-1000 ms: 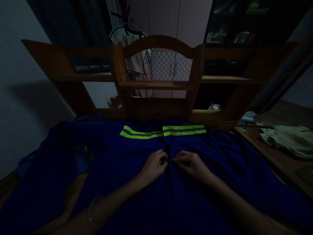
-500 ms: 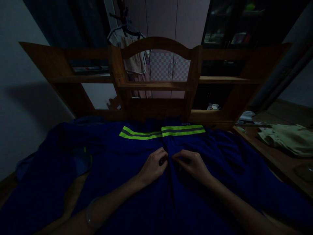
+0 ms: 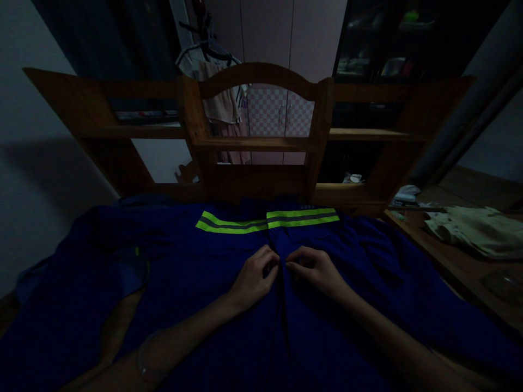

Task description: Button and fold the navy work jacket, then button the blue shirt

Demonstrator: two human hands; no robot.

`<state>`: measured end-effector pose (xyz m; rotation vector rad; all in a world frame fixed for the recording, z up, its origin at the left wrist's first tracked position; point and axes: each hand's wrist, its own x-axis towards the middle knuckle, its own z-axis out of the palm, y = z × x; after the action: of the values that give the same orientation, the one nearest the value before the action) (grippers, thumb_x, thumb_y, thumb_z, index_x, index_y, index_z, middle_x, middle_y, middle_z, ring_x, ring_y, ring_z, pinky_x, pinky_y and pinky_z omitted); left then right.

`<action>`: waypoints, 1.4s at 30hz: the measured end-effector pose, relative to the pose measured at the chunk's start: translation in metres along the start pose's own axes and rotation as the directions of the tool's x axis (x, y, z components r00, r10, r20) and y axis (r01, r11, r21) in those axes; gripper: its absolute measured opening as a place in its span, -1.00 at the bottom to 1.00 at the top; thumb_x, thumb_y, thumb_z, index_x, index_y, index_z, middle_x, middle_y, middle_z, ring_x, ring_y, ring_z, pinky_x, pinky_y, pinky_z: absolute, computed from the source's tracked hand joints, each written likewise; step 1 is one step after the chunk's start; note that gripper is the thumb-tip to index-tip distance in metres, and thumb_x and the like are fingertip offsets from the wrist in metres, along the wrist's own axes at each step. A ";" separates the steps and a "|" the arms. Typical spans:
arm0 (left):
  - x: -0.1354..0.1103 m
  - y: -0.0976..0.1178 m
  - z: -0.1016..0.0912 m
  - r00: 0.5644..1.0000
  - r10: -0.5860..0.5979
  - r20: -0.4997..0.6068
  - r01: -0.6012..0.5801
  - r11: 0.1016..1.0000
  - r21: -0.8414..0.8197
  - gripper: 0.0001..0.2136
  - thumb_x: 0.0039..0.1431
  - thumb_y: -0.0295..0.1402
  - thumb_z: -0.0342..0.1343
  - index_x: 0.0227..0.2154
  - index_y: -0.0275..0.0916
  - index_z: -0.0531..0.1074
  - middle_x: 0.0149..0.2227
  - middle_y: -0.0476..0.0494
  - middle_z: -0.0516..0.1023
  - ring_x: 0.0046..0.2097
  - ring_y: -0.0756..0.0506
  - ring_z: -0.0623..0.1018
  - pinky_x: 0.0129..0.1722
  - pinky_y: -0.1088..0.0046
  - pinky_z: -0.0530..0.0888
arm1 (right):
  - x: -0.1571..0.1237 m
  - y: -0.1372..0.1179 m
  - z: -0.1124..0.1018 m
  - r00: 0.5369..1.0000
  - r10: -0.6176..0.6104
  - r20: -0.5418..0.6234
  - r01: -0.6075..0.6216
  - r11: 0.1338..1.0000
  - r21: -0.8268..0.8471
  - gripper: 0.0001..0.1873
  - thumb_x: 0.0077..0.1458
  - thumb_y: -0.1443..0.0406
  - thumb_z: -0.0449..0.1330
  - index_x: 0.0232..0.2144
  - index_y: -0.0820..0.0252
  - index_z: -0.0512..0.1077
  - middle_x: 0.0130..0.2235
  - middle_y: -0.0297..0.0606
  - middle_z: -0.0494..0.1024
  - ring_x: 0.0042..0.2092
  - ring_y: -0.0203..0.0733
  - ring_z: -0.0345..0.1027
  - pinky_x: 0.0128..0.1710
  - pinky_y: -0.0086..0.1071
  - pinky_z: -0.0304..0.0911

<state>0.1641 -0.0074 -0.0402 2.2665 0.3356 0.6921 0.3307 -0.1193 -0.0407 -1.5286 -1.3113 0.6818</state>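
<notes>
Here, left hand (image 3: 255, 276) pinches jacket (image 3: 192, 272); right (image 3: 322, 272) too

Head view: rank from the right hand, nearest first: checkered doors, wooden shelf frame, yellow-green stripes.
From the right hand:
1. Yellow-green stripes: on the blue garment, just beyond the hand.
2. Wooden shelf frame: past the garment's far edge.
3. Checkered doors: behind the frame, seen through its middle opening.
</notes>
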 end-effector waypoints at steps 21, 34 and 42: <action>-0.002 0.005 0.001 1.000 0.026 -0.003 -0.026 0.999 -0.023 -0.88 0.22 -0.53 -0.07 -0.33 -0.23 0.33 -0.27 -0.06 0.34 -0.23 -0.02 0.39 -0.21 0.46 0.32 | 0.002 -0.011 0.001 0.987 0.152 0.050 -0.160 0.960 0.229 -0.55 -0.06 -0.03 0.27 -0.36 0.28 0.50 -0.49 -0.26 0.50 -0.46 -0.26 0.39 -0.42 -0.41 0.28; 0.004 -0.003 -0.006 0.994 0.103 0.045 -0.102 0.995 -0.023 -0.95 0.22 -0.49 0.03 -0.31 -0.23 0.36 -0.27 -0.04 0.35 -0.20 0.00 0.41 -0.17 0.50 0.35 | 0.003 -0.003 -0.003 0.985 0.147 0.091 -0.162 0.967 0.197 -0.56 -0.07 -0.02 0.28 -0.36 0.27 0.50 -0.46 -0.30 0.48 -0.43 -0.29 0.34 -0.38 -0.41 0.26; 0.007 -0.003 -0.010 0.958 0.285 0.021 -0.285 0.950 0.124 -0.84 0.25 -0.45 0.00 -0.14 -0.17 0.39 -0.12 -0.14 0.39 -0.05 -0.10 0.37 -0.01 0.31 0.32 | 0.003 -0.005 -0.004 0.977 0.188 0.099 -0.206 0.954 0.218 -0.53 -0.11 -0.03 0.30 -0.34 0.27 0.51 -0.48 -0.28 0.48 -0.44 -0.26 0.35 -0.39 -0.39 0.27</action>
<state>0.1640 0.0033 -0.0345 2.4639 0.0492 0.8346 0.3330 -0.1177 -0.0344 -1.4680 -1.1022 0.9933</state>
